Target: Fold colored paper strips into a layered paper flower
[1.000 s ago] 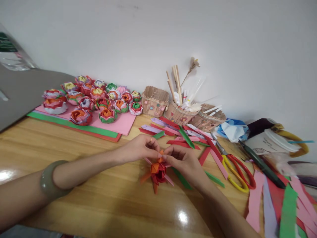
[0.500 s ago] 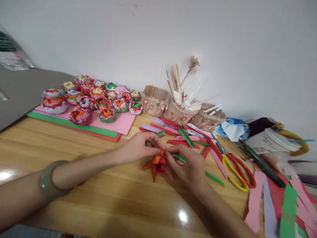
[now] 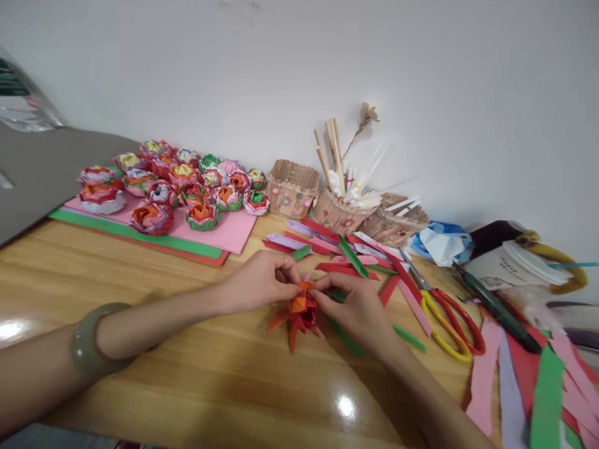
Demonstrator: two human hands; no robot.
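A partly opened paper flower [image 3: 299, 305] in orange and red, with pointed strips sticking out below, is held between my hands just above the wooden table. My left hand [image 3: 269, 280], with a ring on one finger, pinches its orange upper edge from the left. From the right, the thumb and forefinger of my right hand [image 3: 353, 305] pinch the same edge. The fingertips nearly meet there. Green folded strips [image 3: 347, 337] show beneath the flower and my right hand. The flower's far side is hidden by my fingers.
Finished paper flowers [image 3: 191, 193] sit on stacked coloured sheets [image 3: 238, 234] at left. Decorated baskets [image 3: 292, 187] stand along the wall. Folded paper strips [image 3: 353, 255] lie behind my hands. To the right are scissors [image 3: 449, 318], a green pen-like tool [image 3: 498, 308], a white cup [image 3: 510, 265] and torn paper [image 3: 547, 386].
The flower has turned and shifted slightly, showing more of its red centre. My fingertips have drawn closer on the orange edge. A green strip now shows lower beneath my right hand.
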